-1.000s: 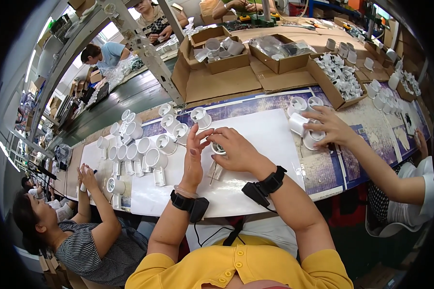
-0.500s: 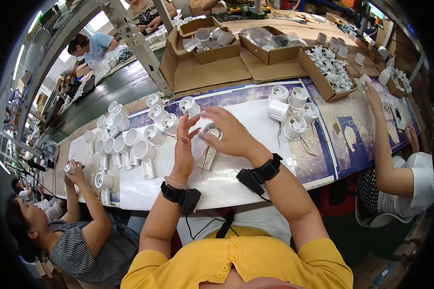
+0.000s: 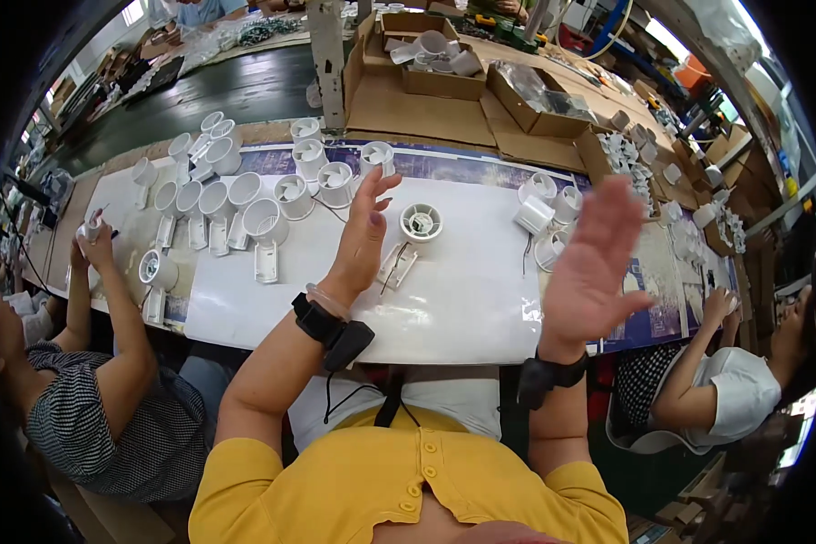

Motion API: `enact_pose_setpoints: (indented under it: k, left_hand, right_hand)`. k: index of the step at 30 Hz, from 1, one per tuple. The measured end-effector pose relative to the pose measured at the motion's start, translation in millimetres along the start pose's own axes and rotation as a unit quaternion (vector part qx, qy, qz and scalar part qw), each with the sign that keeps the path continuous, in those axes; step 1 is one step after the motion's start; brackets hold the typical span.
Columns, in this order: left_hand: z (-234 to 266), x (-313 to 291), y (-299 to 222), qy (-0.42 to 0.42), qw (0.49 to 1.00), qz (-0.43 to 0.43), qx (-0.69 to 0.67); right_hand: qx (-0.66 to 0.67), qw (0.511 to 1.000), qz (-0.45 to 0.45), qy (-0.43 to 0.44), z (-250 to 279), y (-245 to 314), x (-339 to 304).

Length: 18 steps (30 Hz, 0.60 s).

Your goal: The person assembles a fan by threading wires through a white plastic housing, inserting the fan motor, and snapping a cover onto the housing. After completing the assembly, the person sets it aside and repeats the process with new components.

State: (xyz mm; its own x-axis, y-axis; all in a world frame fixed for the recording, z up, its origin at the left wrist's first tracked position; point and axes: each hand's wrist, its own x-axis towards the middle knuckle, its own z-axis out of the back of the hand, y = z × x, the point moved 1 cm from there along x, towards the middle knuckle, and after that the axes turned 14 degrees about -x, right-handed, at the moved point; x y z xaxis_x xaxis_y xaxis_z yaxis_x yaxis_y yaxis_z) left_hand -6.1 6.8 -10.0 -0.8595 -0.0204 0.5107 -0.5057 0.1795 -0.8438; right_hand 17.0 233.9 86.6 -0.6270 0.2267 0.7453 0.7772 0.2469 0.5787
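My left hand point(image 3: 361, 240) is raised over the white sheet, fingers stretched upward, holding nothing. Lifted off to the right, my right hand point(image 3: 594, 272) shows its palm with the fingers extended and slightly blurred; it too is empty. Between them, nearer the left, a round white plastic housing point(image 3: 422, 222) sits on the sheet with green and white parts inside. Just in front of it lies a narrow white bracket point(image 3: 397, 268) with a thin wire. Behind my right hand, white cups with fan blades point(image 3: 539, 189) stand partly hidden, a tipped white cup point(image 3: 534, 215) among them.
Several white cups with rectangular bases point(image 3: 264, 222) and fan-bladed cups point(image 3: 294, 196) stand to the left. Cardboard boxes point(image 3: 444, 83) with white parts line the back. A co-worker point(image 3: 109, 408) sits at the left, another point(image 3: 725, 390) at the right. A metal post point(image 3: 327, 63) rises behind.
My right hand has moved from above the housing far to the right, palm turned up into view. The housing and bracket now lie uncovered. My left hand stays raised. The view has swung right.
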Motion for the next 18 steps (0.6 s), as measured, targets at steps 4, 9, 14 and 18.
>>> enact_pose_setpoints:
  k: [4,9,14,18]
  left_hand:
    - [1,5,6,0.001,1.000,0.010,-0.006]
    - [4,7,6,-0.026,0.999,0.029,-0.030]
    - [3,10,12,-0.026,0.998,0.038,-0.040]
    - [-5,9,12,-0.016,0.997,0.042,-0.060]
  right_hand:
    - [-0.131,0.915,0.050,0.378,-24,-7,-12]
    - [-0.162,0.953,-0.175,0.188,-28,-78,7]
    - [-0.216,0.902,-0.217,0.304,-36,-123,-19]
    - [-0.272,0.898,-0.185,0.290,-32,-129,-34]
